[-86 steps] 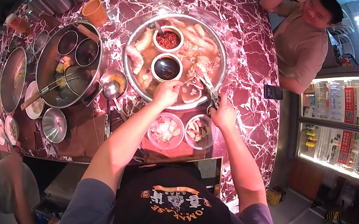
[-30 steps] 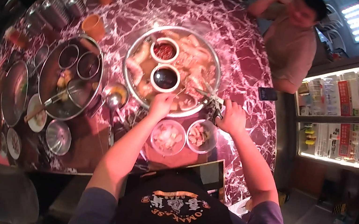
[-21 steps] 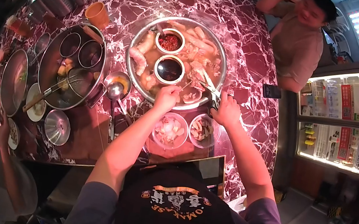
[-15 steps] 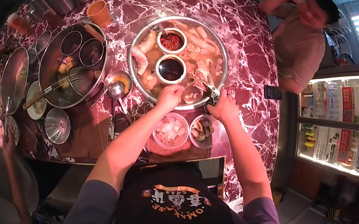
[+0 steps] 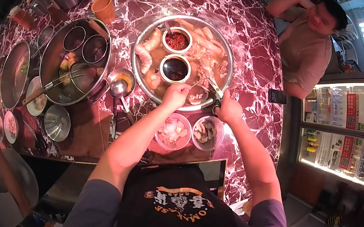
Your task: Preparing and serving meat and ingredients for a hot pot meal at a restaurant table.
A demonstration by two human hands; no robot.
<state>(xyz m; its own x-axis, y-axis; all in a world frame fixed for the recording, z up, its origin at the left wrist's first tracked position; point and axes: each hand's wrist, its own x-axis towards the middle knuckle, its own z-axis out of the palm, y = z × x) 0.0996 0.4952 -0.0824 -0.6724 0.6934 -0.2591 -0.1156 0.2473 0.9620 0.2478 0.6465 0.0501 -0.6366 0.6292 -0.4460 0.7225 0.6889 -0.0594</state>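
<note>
My right hand (image 5: 230,108) grips the black handles of a pair of scissors (image 5: 215,87), whose metal blades reach over the near right rim of a large round metal pan (image 5: 133,72). My left hand (image 5: 175,96) is pinched closed at the near rim, on what looks like a thin stick leading toward the meat. Cut meat pieces (image 5: 205,75) lie by the blades. In the pan's broth are pale meat chunks, a bowl of chopped red chili (image 5: 176,41) and a bowl of dark sauce (image 5: 175,68).
Near me stand a clear tub of pale pieces (image 5: 173,132) and another of greyish pieces (image 5: 208,133). Leftward are a ladle (image 5: 119,86), a second pan (image 5: 41,83) with a strainer (image 5: 51,86) and a metal bowl (image 5: 57,124). A person (image 5: 307,43) leans at the far right.
The scissors have shifted slightly, and more of their blades shows. The meat beside them looks lower and more broken up. At the left, another person's hand has moved away with the utensil it held.
</note>
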